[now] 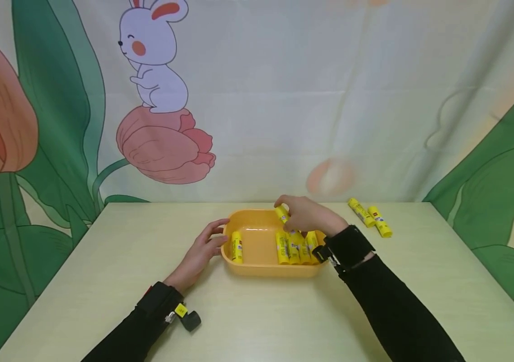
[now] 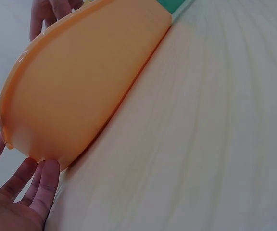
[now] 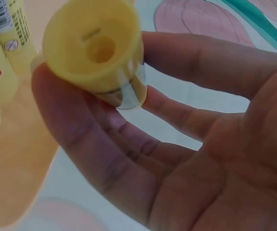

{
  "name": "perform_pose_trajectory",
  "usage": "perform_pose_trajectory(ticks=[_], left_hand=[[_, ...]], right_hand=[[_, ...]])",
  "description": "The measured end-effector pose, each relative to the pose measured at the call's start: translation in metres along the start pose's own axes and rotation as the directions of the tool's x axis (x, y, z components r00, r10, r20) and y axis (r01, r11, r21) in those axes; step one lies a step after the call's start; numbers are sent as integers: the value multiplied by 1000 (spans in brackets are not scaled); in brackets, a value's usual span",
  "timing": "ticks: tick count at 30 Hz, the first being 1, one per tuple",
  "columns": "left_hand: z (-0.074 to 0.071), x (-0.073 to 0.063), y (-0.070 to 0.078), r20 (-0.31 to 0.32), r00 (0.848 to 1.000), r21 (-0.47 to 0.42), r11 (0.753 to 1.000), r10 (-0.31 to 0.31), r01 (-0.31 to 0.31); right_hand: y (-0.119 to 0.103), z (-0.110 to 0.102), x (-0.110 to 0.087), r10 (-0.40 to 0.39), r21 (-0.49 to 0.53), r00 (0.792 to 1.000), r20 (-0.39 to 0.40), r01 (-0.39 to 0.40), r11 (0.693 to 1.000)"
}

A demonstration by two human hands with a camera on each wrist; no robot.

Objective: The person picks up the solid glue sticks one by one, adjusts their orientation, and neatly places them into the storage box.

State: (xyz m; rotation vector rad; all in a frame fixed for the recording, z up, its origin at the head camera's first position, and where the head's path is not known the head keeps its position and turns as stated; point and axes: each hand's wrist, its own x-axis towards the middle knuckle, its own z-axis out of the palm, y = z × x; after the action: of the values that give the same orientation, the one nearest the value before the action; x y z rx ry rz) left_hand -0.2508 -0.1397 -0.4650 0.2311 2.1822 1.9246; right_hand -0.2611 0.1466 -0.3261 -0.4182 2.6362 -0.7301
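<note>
A yellow-orange plastic tray [image 1: 257,270] stands on the table. My left hand [image 1: 202,246] rests its spread fingertips against the tray's left end; in the left wrist view the fingers [image 2: 47,185] touch the outer wall near the rim. My right hand [image 1: 309,215], over the tray's back right, pinches a yellow glue stick [image 1: 281,213] between thumb and fingers. In the right wrist view the hollow end of this glue stick [image 3: 93,43] faces the camera. Several glue sticks [image 1: 282,247] lie side by side in the tray's right part, some partly hidden by my right hand. A single glue stick [image 1: 237,247] lies at its left end.
Two more glue sticks [image 1: 361,212] lie on the table to the right, near its back edge. Behind the table [image 1: 257,317] hangs a curtain [image 1: 275,100] printed with a rabbit and flowers. Each wrist wears a black strap with a small camera [image 1: 190,320].
</note>
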Motion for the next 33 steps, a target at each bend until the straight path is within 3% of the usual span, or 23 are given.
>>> perform_pose_trajectory(ticks=[12,17,21,28,33], left_hand=[[-2,1,-3,-3,1000,4,1000,4,-4],[-2,0,-3,6,1000,-5,1000,13,-13],[-2,-1,-3,17,1000,-3,1000,27,-27],[-2,0,-3,20,999,-8,999,32,-32],[-3,0,-2,23,999,-14,999,41,-41]], right_hand=[[-21,17,31,107,14,988,113,-109,994],[-24,24,37,160,-39,976,147,-156,987],[-28,29,41,216,-90,968,126,-206,974],[-36,37,50,207,-259,970,126,-170,951],[-39,46,49,195,-306,974,111,-153,940]])
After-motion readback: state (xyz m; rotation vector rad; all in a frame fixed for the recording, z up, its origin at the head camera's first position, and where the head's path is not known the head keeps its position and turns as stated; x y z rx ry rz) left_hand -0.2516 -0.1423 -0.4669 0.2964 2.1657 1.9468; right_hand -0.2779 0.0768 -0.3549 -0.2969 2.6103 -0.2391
